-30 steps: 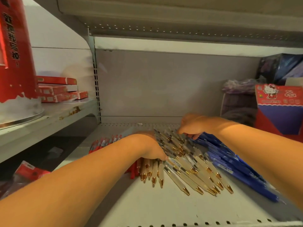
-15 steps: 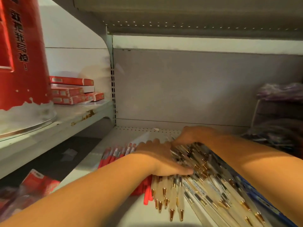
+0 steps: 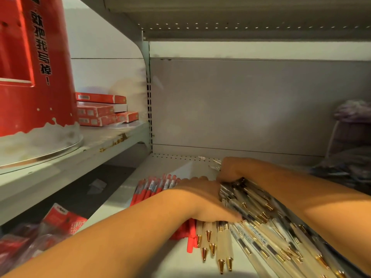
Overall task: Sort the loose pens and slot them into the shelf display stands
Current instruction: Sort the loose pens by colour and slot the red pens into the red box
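Observation:
A heap of clear pens with gold tips (image 3: 259,231) lies on the white shelf (image 3: 176,263), fanned toward me. To their left sits a row of red pens (image 3: 154,187). My left hand (image 3: 202,201) lies flat over the seam between the red pens and the clear ones, fingers pressing down on them. At the far end of the clear heap, my right hand (image 3: 230,169) has its fingers curled over the pen ends; the fingertips are hidden. No display stand is visible.
A white box corner (image 3: 190,167) stands behind the red pens. On the raised left shelf (image 3: 100,145) stand a big red tub (image 3: 34,63) and stacked red boxes (image 3: 102,109). Red packets (image 3: 56,221) lie below left. Dark bundles (image 3: 353,137) fill the right.
The camera has moved closer and to the left, so the blue pens are out of view. My left hand has slid from the heap's left side onto the pens; the right stays at the far end.

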The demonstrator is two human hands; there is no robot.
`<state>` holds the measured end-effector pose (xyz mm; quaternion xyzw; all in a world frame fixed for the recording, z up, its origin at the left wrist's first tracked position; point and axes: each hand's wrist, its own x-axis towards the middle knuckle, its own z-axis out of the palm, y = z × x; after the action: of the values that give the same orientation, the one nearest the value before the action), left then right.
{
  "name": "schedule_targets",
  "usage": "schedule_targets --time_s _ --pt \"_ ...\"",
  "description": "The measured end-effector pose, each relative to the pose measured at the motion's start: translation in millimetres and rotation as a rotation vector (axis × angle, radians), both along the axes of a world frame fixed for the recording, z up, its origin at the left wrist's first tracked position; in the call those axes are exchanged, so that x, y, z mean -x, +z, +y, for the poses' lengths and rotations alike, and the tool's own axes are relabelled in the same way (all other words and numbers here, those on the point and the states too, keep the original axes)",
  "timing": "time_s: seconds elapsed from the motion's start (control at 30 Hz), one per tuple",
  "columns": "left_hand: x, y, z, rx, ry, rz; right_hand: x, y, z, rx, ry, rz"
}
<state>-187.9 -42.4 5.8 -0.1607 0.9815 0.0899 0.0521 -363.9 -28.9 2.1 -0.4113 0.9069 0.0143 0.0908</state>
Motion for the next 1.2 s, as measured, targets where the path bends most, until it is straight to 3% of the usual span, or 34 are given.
schedule_targets --time_s 0.17,0.6,0.77,0.9,1.0,1.1,1.2 --pt "-0.1 -0.1 -2.7 -0.009 0.011 -0.019 7.8 5.5 5.3 0.055 -0.002 -0.057" --pt "0.3 0.0 -4.4 -0.03 0.018 -0.022 22.3 47.8 41.9 0.432 -0.147 -0.336" --pt "-1.8 1.9 -3.2 -0.036 0.049 -0.036 2.7 49.8 68.9 0.379 -0.132 -0.445" --pt "-7.1 11.0 -2.7 -0.023 0.029 -0.065 -23.0 40.4 83.5 0.265 -0.085 -0.434" --pt "-8.8 22.8 -1.2 -0.031 0.048 0.064 -40.5 31.5 82.6 0.193 -0.076 -0.361" --pt "-7.1 32.2 5.5 -0.099 0.064 0.19 -54.7 25.5 78.6 0.26 -0.096 -0.344" --pt "-9.8 32.0 17.2 -0.184 0.055 0.096 -64.9 20.1 75.3 0.369 -0.107 -0.308"
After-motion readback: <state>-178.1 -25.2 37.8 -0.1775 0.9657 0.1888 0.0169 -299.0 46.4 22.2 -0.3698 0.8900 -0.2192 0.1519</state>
